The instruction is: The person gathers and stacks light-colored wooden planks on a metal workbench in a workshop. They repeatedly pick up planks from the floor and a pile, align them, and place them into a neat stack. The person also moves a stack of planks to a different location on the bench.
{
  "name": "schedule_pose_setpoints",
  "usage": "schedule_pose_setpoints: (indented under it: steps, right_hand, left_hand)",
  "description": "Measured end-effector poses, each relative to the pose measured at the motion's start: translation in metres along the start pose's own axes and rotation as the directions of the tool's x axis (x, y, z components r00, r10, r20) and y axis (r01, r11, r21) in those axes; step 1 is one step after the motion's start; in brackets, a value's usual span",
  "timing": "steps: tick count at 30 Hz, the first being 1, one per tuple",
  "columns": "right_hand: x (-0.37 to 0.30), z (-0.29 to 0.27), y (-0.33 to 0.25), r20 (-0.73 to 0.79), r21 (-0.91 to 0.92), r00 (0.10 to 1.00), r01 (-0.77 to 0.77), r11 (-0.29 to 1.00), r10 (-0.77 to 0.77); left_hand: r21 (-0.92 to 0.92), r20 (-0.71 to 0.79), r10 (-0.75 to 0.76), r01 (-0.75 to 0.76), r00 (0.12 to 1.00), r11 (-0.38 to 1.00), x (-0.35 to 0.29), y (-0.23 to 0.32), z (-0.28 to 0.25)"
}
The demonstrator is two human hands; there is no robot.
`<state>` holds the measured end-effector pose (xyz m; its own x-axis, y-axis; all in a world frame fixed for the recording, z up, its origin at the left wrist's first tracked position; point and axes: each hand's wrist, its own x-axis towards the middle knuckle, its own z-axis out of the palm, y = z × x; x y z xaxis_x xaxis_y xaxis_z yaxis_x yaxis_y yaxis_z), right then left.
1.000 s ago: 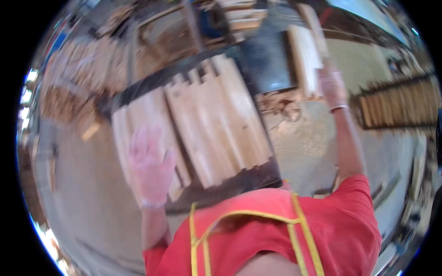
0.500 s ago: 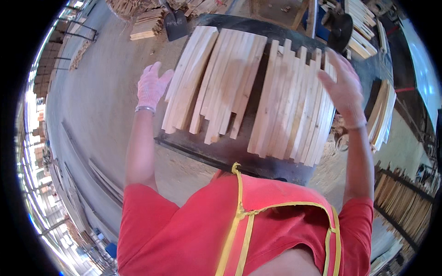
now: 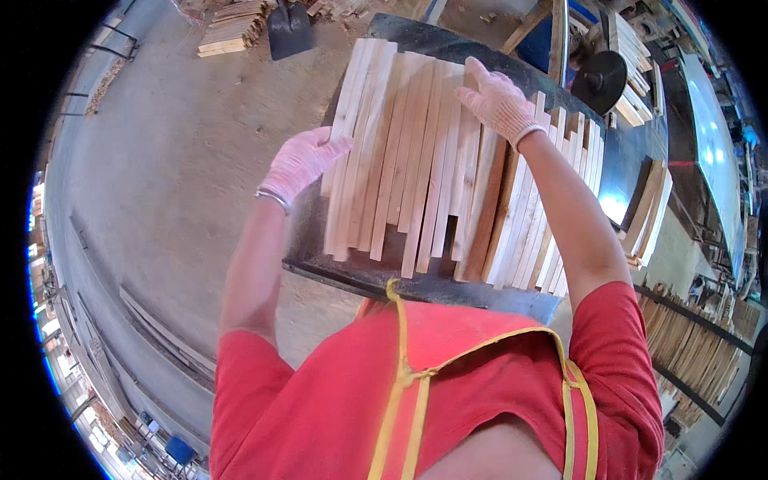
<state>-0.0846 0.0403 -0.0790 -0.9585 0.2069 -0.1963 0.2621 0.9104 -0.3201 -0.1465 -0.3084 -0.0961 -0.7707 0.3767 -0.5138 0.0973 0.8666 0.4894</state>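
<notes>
Wooden strips [image 3: 416, 152] lie side by side, lengthwise away from me, on a dark table [image 3: 320, 268]. Their near ends are uneven. At the left edge of the row, my left hand [image 3: 306, 162], in a pale pink knit glove, rests against the outermost strip with its thumb over the top. My right hand [image 3: 498, 102], gloved the same way, lies across the strips near their far ends, thumb and fingers apart. The wood right under its palm is hidden. More strips [image 3: 532, 216] continue to the right beneath my right forearm.
A black disc [image 3: 600, 80] stands beyond the table's far right corner, near stacked wood pieces [image 3: 632, 60]. A shovel blade [image 3: 290, 32] and a wood pile [image 3: 232, 30] are on the floor at far left. Bundled strips [image 3: 696, 344] sit at lower right.
My right hand has moved from the row's right edge to its middle. The separate groups of strips now lie closer together, with the gaps between them closed. My left hand has come against the left edge.
</notes>
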Motion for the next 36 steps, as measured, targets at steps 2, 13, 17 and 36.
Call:
schedule_pose_setpoints:
  steps: [2,13,17,36]
  right_hand:
    - [-0.022,0.028,-0.004,-0.047,0.503,0.989,-0.099,0.859,0.142]
    - [-0.08,0.047,-0.029,0.163,0.899,0.898,-0.306,0.314,0.408]
    - [-0.082,0.006,-0.022,-0.154,0.97,0.949,0.092,0.226,0.275]
    - [-0.144,0.102,0.005,0.109,-0.39,0.981,0.191,0.901,-0.161]
  left_hand:
    - [-0.05,-0.037,0.014,-0.016,0.999,0.999,0.015,-0.021,-0.001]
    - [0.04,-0.243,0.098,-0.091,0.965,0.995,0.032,0.033,0.017]
    - [-0.094,-0.473,0.238,-0.317,0.848,0.944,0.003,0.078,-0.025]
    - [0.769,0.015,0.582,-0.381,0.813,0.513,0.002,-0.06,0.012]
